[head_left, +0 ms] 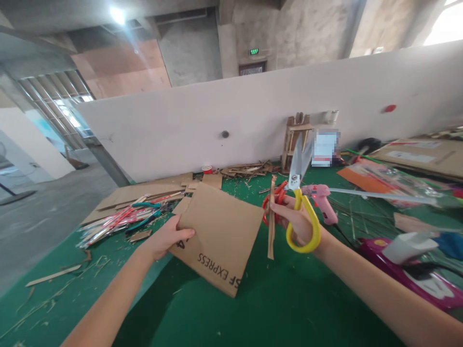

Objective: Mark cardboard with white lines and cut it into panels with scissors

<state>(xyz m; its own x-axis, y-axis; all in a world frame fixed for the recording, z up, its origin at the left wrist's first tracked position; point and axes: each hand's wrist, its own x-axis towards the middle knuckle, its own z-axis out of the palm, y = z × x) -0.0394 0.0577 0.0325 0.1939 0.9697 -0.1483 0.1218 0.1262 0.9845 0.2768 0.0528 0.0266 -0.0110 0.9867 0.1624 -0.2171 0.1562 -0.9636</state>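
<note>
My left hand (173, 238) pinches the left edge of a brown cardboard piece (220, 226), thumb on top. The piece is tilted above the green table and bears upside-down "SF EXPRESS" print. To its right, my right hand (289, 217) holds a narrow cardboard strip (271, 231) between thumb and fingers. Scissors (294, 180) are in that same hand, blades pointing up and slightly apart. One yellow loop hangs around the hand's near side; a red loop shows behind the strip. The strip and fingers partly hide the red loop.
A pink glue gun (325, 205) lies beyond my right wrist, near a purple power strip (383, 270). Glue-stick packs (115, 221) and teal-handled pliers (144, 217) lie left. Against the white partition (188, 130) stand a small cardboard structure (287, 144) and a blurred-out screen (323, 149).
</note>
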